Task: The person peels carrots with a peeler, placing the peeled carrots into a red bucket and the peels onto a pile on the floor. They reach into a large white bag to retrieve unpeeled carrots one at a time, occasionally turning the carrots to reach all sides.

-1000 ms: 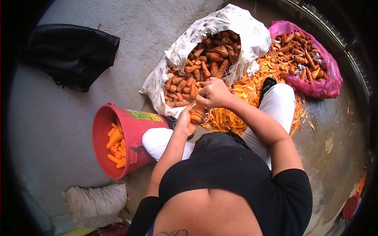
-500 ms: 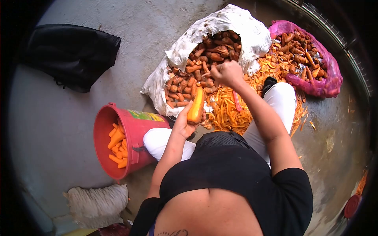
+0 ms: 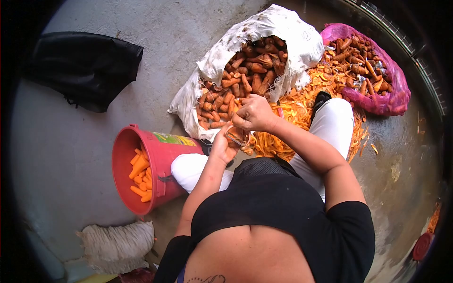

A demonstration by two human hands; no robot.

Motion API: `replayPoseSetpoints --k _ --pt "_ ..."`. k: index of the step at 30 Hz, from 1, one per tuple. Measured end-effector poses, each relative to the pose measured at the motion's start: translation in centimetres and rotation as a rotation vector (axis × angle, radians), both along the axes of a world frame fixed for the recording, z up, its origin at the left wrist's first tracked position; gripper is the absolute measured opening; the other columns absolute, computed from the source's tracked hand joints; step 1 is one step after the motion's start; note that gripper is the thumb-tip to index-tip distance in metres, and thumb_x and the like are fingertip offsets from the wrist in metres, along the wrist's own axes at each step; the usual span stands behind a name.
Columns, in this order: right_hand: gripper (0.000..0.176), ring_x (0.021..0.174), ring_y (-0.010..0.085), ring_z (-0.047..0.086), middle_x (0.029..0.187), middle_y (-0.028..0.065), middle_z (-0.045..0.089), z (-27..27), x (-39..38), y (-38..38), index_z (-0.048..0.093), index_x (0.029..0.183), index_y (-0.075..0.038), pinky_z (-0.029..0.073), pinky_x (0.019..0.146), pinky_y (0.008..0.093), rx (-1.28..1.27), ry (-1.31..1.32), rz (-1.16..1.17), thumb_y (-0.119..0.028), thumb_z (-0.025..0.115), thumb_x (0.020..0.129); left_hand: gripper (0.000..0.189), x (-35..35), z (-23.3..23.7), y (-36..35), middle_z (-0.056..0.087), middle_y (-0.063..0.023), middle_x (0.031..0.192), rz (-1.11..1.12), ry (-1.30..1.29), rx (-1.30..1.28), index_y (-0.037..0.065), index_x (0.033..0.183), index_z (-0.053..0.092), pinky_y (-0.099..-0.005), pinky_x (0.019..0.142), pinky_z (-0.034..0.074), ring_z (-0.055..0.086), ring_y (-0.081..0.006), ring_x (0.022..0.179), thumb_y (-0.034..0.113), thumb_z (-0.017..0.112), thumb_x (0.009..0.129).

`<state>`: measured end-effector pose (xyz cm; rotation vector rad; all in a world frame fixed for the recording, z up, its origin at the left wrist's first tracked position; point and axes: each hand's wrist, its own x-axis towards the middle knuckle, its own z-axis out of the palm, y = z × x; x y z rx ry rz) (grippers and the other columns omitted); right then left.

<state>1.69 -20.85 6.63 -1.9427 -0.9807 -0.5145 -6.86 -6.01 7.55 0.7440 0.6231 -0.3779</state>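
Note:
My left hand (image 3: 225, 145) is wrapped round a carrot (image 3: 240, 134), which is mostly hidden between my two hands. My right hand (image 3: 255, 114) is closed on a peeler (image 3: 230, 138), whose metal frame shows across the carrot near my left fingers. Just beyond my hands, unpeeled carrots (image 3: 222, 101) spill from the mouth of a white sack (image 3: 295, 35). Orange peelings (image 3: 273, 141) lie heaped on the floor below my right forearm.
A red bucket (image 3: 163, 179) with peeled carrots (image 3: 140, 166) stands beside my left knee. At the upper right is a pink mesh sack (image 3: 398, 92) of carrot pieces. A black cloth or bag (image 3: 87, 66) lies on the floor at left, a pale sack (image 3: 115, 245) at lower left.
My right hand has come down and left, from above the sack's mouth to the carrot in my left hand. The carrot, plainly visible before, is now largely covered.

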Motion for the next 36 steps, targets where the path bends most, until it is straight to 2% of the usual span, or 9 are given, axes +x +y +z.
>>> replayPoseSetpoints --k 6,8,12,16,21,23,25,30,36 --pt "0.026 0.047 0.019 0.051 0.047 0.0029 0.053 -0.6 1.1 -0.7 0.064 0.05 -0.015 0.042 0.053 0.0312 0.029 0.094 -0.056 -0.025 0.059 0.074 0.035 0.1 0.9 0.4 0.062 -0.0096 0.092 -0.142 -0.117 0.1 0.006 0.114 0.053 -0.0323 0.062 0.053 0.062 -0.0193 0.076 0.035 0.045 0.096" --pt "0.029 0.045 0.0184 0.05 0.046 0.0027 0.054 -1.3 3.7 -2.2 0.067 0.052 -0.016 0.044 0.058 0.0316 -0.135 0.146 -0.199 -0.027 0.056 0.077 0.037 -0.5 1.9 0.2 0.062 -0.0105 0.085 -0.224 -0.063 0.188 0.007 0.114 0.052 -0.0281 0.047 0.048 0.059 -0.0168 0.06 0.038 0.047 0.095" --pt "0.044 0.055 0.0177 0.06 0.052 0.0058 0.06 -2.0 7.9 -4.3 0.07 0.062 -0.018 0.044 0.069 0.0323 -0.47 0.228 -0.366 -0.043 0.045 0.089 0.038 -0.9 2.3 0.5 0.062 -0.0123 0.086 -0.352 -0.163 0.119 0.005 0.115 0.049 -0.0271 0.045 0.048 0.061 -0.0177 0.062 0.038 0.044 0.096" --pt "0.048 0.055 0.0269 0.062 0.054 0.0104 0.06 -3.2 8.8 -4.9 0.066 0.056 -0.011 0.048 0.064 0.0367 -0.43 0.354 -0.614 -0.044 0.047 0.085 0.042 -0.6 4.4 0.5 0.062 -0.013 0.09 -0.407 -0.235 0.117 0.004 0.121 0.046 -0.0285 0.049 0.052 0.062 -0.0177 0.066 0.037 0.044 0.096" --pt "0.041 0.042 0.0152 0.059 0.048 0.0012 0.059 -0.3 6.1 -3.5 0.07 0.057 -0.016 0.045 0.043 0.0291 0.031 0.511 -0.381 -0.04 0.052 0.086 0.042 0.4 3.1 1.1 0.062 -0.012 0.093 -0.212 -0.09 -0.039 0.005 0.121 0.048 -0.0288 0.055 0.053 0.062 -0.0191 0.074 0.039 0.045 0.096" --pt "0.041 0.042 0.0096 0.052 0.042 -0.0011 0.053 1.4 4.2 -3.2 0.067 0.054 -0.016 0.04 0.047 0.0285 -0.011 0.522 -0.234 -0.035 0.051 0.087 0.04 0.8 1.8 1.5 0.061 -0.0107 0.092 -0.149 -0.032 -0.049 0.005 0.116 0.051 -0.0303 0.059 0.053 0.062 -0.0195 0.075 0.039 0.045 0.096" --pt "0.035 0.041 0.0136 0.042 0.04 -0.001 0.045 1.0 2.4 -2.0 0.062 0.049 -0.016 0.035 0.051 0.0308 0.089 0.163 -0.17 -0.026 0.055 0.082 0.037 1.0 0.6 1.3 0.062 -0.0081 0.089 -0.1 0.021 -0.002 0.005 0.109 0.055 -0.0326 0.062 0.053 0.062 -0.0197 0.074 0.038 0.044 0.096" --pt "0.027 0.048 0.0209 0.049 0.046 0.0037 0.049 1.3 -0.3 -0.6 0.054 0.046 -0.011 0.036 0.052 0.0341 0.009 0.036 -0.035 -0.019 0.061 0.071 0.032 0.9 -0.1 0.4 0.062 -0.0078 0.093 0.03 0.083 -0.094 0.005 0.108 0.055 -0.0401 0.078 0.053 0.061 -0.0212 0.087 0.032 0.043 0.096" --pt "0.028 0.05 0.0221 0.051 0.048 0.0038 0.051 0.1 0.1 0.0 0.053 0.045 -0.011 0.038 0.054 0.0345 0.012 0.007 0.014 -0.02 0.06 0.071 0.035 0.8 -0.4 0.4 0.061 -0.0083 0.098 0.0 0.067 -0.027 0.004 0.109 0.055 -0.0403 0.077 0.053 0.061 -0.0206 0.088 0.033 0.039 0.098"
